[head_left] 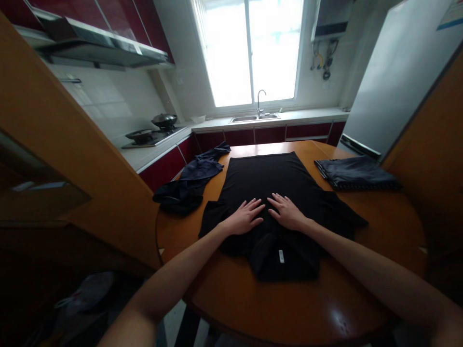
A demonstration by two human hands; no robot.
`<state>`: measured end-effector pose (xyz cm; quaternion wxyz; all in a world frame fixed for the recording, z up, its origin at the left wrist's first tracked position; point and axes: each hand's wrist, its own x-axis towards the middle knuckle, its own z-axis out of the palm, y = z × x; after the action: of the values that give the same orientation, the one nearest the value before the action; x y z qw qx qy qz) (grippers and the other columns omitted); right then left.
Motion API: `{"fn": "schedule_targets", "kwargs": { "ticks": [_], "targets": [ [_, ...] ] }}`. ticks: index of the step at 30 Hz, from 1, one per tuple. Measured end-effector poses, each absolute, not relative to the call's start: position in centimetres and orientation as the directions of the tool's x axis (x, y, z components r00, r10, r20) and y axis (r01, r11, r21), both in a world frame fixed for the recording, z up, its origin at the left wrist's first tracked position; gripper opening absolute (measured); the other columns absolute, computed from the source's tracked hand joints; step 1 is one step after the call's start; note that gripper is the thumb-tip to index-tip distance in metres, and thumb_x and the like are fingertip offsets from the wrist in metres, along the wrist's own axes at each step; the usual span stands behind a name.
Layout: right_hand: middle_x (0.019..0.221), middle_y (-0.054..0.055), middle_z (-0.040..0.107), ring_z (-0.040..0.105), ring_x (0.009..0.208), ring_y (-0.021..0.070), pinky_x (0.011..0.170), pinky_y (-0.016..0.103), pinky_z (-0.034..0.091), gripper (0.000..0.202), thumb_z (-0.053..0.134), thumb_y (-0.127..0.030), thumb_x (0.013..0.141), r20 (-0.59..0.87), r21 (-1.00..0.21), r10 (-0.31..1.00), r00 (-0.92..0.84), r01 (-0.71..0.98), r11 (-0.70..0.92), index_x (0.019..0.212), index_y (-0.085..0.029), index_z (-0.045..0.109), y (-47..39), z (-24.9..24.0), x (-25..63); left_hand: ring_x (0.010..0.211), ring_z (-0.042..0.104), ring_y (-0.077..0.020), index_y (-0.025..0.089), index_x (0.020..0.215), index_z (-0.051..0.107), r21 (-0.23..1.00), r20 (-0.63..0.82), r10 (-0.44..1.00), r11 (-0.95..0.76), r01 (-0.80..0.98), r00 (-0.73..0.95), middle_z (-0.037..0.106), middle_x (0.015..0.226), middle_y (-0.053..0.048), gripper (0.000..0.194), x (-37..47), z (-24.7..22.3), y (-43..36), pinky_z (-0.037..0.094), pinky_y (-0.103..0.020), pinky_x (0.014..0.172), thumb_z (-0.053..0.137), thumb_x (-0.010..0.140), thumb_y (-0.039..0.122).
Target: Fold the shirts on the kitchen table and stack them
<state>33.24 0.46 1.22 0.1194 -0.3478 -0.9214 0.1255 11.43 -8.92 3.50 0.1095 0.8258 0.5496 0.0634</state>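
A black short-sleeved shirt [269,176] lies spread out on the round wooden table [231,299], its collar toward me and its hem toward the window. Inside the collar a small white label [281,256] shows. My left hand [246,217] rests flat on the upper part of the shirt, fingers spread. Beside it, a little to the right, my right hand [285,212] also lies flat on the cloth with its fingers apart. Neither hand grips the fabric. Both sleeves stick out to the sides.
Crumpled dark clothes [198,173] lie along the table's left edge. A folded pair of dark jeans [356,172] sits at the right. Beyond are a counter with a sink [255,117], a stove [154,137] with pans, and a fridge [387,82]. A wooden door frame [83,144] stands at left.
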Motion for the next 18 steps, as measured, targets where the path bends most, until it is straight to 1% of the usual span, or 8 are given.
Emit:
{"fn": "schedule_targets", "kwargs": {
  "ticks": [2,4,8,11,13,15,16,18],
  "targets": [
    [0.164,0.013,0.029,0.022,0.152,0.0255,0.123,0.046,0.017,0.061,0.04,-0.048,0.1,0.131,-0.311,0.669,-0.732,0.61,0.729,0.154,-0.019,0.041,0.5,1.3,33.3,0.155,0.008,-0.0277,0.033,0.16,0.023,0.249,-0.036,0.913,-0.386,0.888,0.407,0.013,0.168,-0.005,0.065,11.2,3.7,-9.0,0.009,-0.054,0.124,0.042,0.102,0.056],
    [0.164,0.013,0.029,0.022,0.152,0.0256,0.123,0.046,0.017,0.061,0.04,-0.049,0.101,0.132,-0.309,0.666,-0.734,0.608,0.732,0.154,-0.019,0.041,0.5,1.3,33.3,0.155,0.004,-0.0296,0.033,0.16,0.02,0.261,-0.077,0.891,-0.415,0.872,0.447,0.009,0.168,-0.006,0.076,10.8,4.0,-9.1,0.007,-0.055,0.124,0.05,0.097,0.061],
    [0.163,0.013,0.029,0.022,0.152,0.0255,0.123,0.046,0.017,0.061,0.04,-0.049,0.101,0.131,-0.309,0.661,-0.739,0.603,0.735,0.154,-0.019,0.042,0.6,1.4,33.5,0.154,-0.005,-0.0356,0.031,0.161,0.013,0.301,-0.17,0.83,-0.47,0.83,0.531,0.0,0.168,-0.01,0.11,9.7,4.8,-9.6,0.002,-0.062,0.121,0.07,0.077,0.071],
    [0.163,0.013,0.03,0.022,0.152,0.0252,0.123,0.046,0.017,0.061,0.04,-0.049,0.101,0.132,-0.312,0.657,-0.742,0.598,0.738,0.154,-0.019,0.041,0.6,1.4,33.5,0.152,-0.006,-0.0397,0.033,0.161,0.012,0.33,-0.2,0.809,-0.476,0.815,0.553,-0.001,0.168,-0.011,0.123,9.1,5.2,-10.1,0.002,-0.066,0.119,0.08,0.065,0.07],
    [0.163,0.013,0.03,0.022,0.152,0.0254,0.123,0.046,0.017,0.061,0.04,-0.05,0.101,0.133,-0.311,0.656,-0.743,0.597,0.739,0.154,-0.019,0.041,0.7,1.4,33.5,0.152,-0.005,-0.0408,0.035,0.161,0.013,0.349,-0.2,0.802,-0.478,0.806,0.563,-0.001,0.168,-0.01,0.125,8.8,5.4,-10.2,0.002,-0.068,0.118,0.083,0.063,0.068],
    [0.163,0.013,0.03,0.023,0.152,0.0256,0.123,0.046,0.017,0.061,0.04,-0.05,0.101,0.136,-0.307,0.657,-0.741,0.599,0.739,0.154,-0.019,0.042,0.7,1.3,33.5,0.153,-0.004,-0.0399,0.035,0.16,0.016,0.368,-0.188,0.798,-0.483,0.794,0.573,0.001,0.168,-0.009,0.119,8.6,5.5,-10.3,0.001,-0.067,0.119,0.082,0.066,0.066],
    [0.163,0.013,0.031,0.023,0.152,0.0256,0.123,0.046,0.018,0.061,0.04,-0.049,0.101,0.141,-0.305,0.657,-0.741,0.598,0.741,0.154,-0.02,0.042,0.7,1.3,33.4,0.153,-0.004,-0.0384,0.036,0.16,0.018,0.379,-0.178,0.798,-0.484,0.789,0.576,0.002,0.168,-0.008,0.113,8.5,5.5,-10.2,0.002,-0.065,0.12,0.08,0.071,0.065],
    [0.163,0.013,0.031,0.024,0.152,0.0256,0.122,0.046,0.018,0.06,0.04,-0.049,0.101,0.149,-0.303,0.654,-0.742,0.595,0.745,0.153,-0.019,0.042,0.7,1.3,33.4,0.154,0.001,-0.0336,0.037,0.159,0.024,0.404,-0.15,0.808,-0.476,0.781,0.57,0.009,0.168,-0.005,0.092,8.4,5.6,-10.0,0.003,-0.061,0.122,0.071,0.084,0.06]
  ]
}}
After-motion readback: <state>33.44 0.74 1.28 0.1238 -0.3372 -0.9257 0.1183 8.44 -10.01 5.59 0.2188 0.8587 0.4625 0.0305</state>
